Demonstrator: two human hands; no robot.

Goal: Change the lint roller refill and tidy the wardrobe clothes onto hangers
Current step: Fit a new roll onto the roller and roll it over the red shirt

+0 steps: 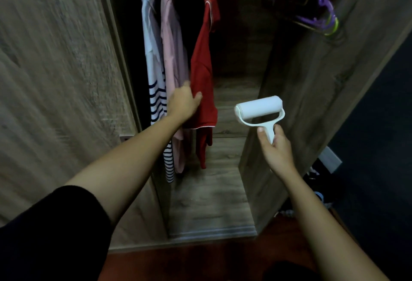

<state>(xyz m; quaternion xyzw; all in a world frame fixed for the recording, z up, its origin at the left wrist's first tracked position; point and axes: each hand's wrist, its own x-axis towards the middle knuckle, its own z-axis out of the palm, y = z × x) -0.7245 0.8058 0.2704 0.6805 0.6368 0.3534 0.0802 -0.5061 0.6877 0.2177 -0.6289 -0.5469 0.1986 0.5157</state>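
Biggest risk imo: tugging the red shirt (202, 57) too hard could yank it down, since the left hand (184, 102) only has a bunch of fabric low on it. The sticky roller (259, 108), just right of the red shirt, could also snag the cloth if it swings in. Left hand is curled, thumb over the fabric, gripping it. Right hand (277, 149) is wrapped round the roller's handle, drum up, clear of the shirt.

A black sleeve (53, 231) covers the arm (124, 160) well above the left hand (183, 104).
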